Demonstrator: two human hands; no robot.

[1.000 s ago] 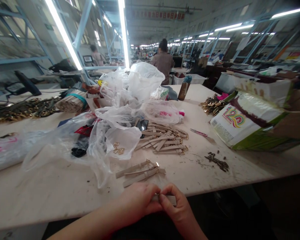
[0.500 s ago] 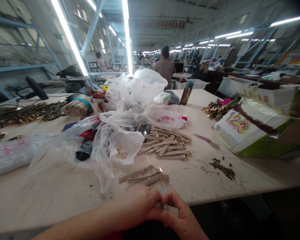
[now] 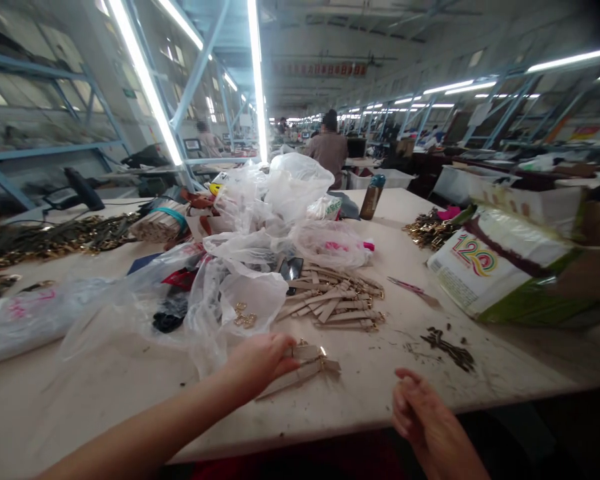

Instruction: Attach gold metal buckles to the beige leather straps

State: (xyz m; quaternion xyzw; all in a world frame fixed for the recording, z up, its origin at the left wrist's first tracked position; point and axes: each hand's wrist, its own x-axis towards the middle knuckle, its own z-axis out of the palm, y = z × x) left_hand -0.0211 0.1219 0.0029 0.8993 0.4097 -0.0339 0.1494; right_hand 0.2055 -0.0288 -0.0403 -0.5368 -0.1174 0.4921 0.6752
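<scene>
Head view, items by descending size: worktable (image 3: 340, 403), pale, spanning the frame from left edge to right. Heap of translucent plastic bags (image 3: 300, 187), centre and left of centre. Printed carton (image 3: 505, 267), white and green, right side. Pile of beige straps (image 3: 337, 300), metal-buckled, centre, beyond the hands. Left hand (image 3: 260, 363), lower centre, thumb and fingertips at the left end of the front straps; whether clamped on one, cannot tell. Right hand (image 3: 425, 410), lower right, at the table's near edge, fingers curled together, interior hidden, well apart from the straps. Front straps (image 3: 306, 351), small group, lower centre, reaching rightward from the left fingertips. Bottle (image 3: 371, 200), brown with blue-green top, upper right of centre. Gold buckles (image 3: 244, 316), several, on white plastic, left of centre.
</scene>
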